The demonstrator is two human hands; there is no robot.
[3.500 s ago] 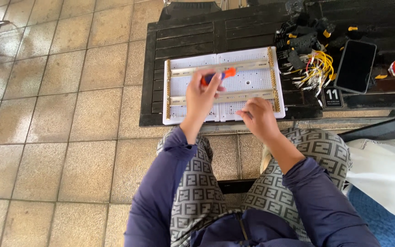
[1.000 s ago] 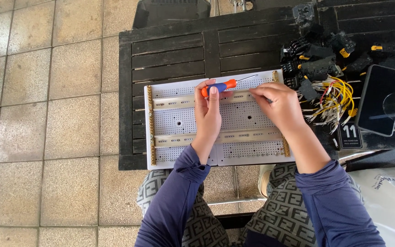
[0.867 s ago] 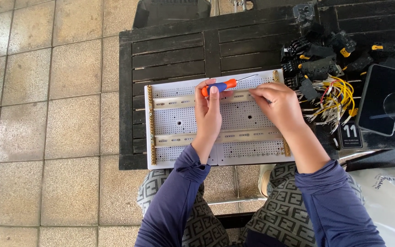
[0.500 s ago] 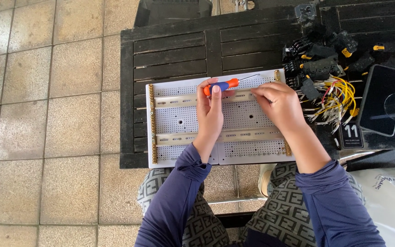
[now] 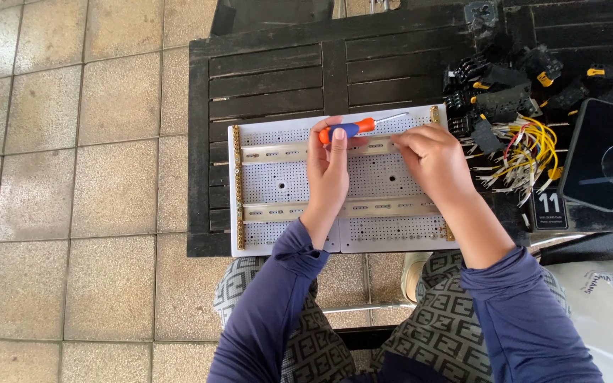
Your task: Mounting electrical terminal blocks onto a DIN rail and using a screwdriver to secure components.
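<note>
A white perforated mounting panel [image 5: 278,181] with two metal rails and brass strips along its sides lies on a dark slatted wooden table [image 5: 271,78]. My left hand [image 5: 326,167] rests on the panel and holds a screwdriver [image 5: 356,128] with an orange and blue handle, its shaft pointing right along the upper rail [image 5: 278,151]. My right hand [image 5: 431,159] sits on the right part of the upper rail, fingers curled by the screwdriver tip; whatever it pinches is hidden.
Black electrical components [image 5: 505,85] and a bundle of yellow, red and white wires [image 5: 523,152] lie at the panel's right. A dark phone [image 5: 599,163] and a small black number card [image 5: 549,207] lie further right. Beige tiled floor [image 5: 72,184] spreads on the left.
Since 3.5 s ago the view has moved closer over the panel. In the last second both hands stay on the upper rail; the screwdriver shifts only slightly.
</note>
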